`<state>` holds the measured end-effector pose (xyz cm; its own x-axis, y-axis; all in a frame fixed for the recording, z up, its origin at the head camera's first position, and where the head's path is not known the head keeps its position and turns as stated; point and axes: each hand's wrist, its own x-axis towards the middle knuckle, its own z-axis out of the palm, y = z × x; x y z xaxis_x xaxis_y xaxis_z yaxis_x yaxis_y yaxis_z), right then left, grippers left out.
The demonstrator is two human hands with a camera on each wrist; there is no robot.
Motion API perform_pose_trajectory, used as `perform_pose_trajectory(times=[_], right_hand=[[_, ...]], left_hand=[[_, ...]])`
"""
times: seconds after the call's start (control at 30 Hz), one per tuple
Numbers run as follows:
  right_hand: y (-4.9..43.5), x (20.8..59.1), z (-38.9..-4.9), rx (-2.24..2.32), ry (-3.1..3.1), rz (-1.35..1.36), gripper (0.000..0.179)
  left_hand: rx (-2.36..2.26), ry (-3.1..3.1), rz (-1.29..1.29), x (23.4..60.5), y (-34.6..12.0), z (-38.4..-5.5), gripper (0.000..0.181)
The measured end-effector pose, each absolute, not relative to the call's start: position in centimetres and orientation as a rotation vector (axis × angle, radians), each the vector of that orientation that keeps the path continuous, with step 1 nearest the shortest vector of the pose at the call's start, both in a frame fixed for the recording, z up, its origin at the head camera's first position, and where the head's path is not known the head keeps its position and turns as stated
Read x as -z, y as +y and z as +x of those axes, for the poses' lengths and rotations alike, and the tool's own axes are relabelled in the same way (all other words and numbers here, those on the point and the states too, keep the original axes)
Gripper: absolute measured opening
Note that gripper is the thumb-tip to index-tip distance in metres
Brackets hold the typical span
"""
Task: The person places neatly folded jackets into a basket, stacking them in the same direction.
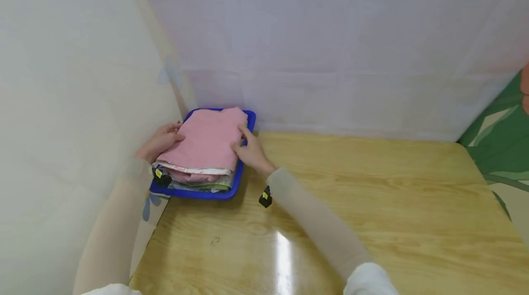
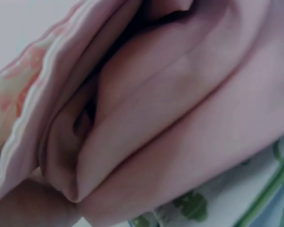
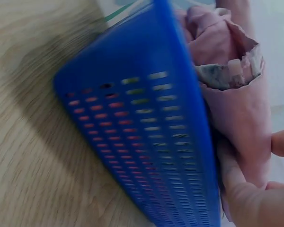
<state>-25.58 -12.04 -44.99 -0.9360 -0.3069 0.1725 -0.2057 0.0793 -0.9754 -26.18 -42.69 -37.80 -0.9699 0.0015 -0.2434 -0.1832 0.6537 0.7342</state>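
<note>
A folded pink cloth [image 1: 206,141] with a white printed border lies on top of a stack in a blue basket [image 1: 221,195]. At its left edge my left hand [image 1: 159,142] holds the cloth, thumb over the top. My right hand [image 1: 254,153] pinches the opposite edge; in the right wrist view its fingers [image 3: 232,172] reach between the basket wall and the cloth. The left wrist view shows loose pink folds [image 2: 180,109] close up, with little of that hand visible. Beneath lie more folded fabrics, including a white one with green leaf print [image 2: 191,205].
The basket stands on a wood-grain table [image 1: 351,203] at its far left corner, close to the white sheet [image 1: 268,47] behind and the pale curtain [image 1: 62,79] on the left. A green leaf-patterned cloth [image 1: 500,129] hangs at the right. Each wrist carries a small black device [image 1: 266,197].
</note>
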Motion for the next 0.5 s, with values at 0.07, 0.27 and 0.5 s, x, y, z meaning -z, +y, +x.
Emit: perform_pose_trajectory(times=[0.07,0.27,0.5], right_hand=[[-12.1,45.2,-25.5,1.938,2.331,-0.605,0.068],[-12.3,45.1,-25.2,1.644,2.588,-0.781,0.065],[-12.8,44.4,-24.9,1.463,2.628,-0.798,0.064]], left_hand=[[-1.206,2.673,-0.132,38.0,-42.8,-26.1,0.062],[-1.065,2.729,-0.098,38.9,-43.1,-25.3,0.056],[-0.818,2.908,0.044,39.2,-42.9,-25.0,0.052]])
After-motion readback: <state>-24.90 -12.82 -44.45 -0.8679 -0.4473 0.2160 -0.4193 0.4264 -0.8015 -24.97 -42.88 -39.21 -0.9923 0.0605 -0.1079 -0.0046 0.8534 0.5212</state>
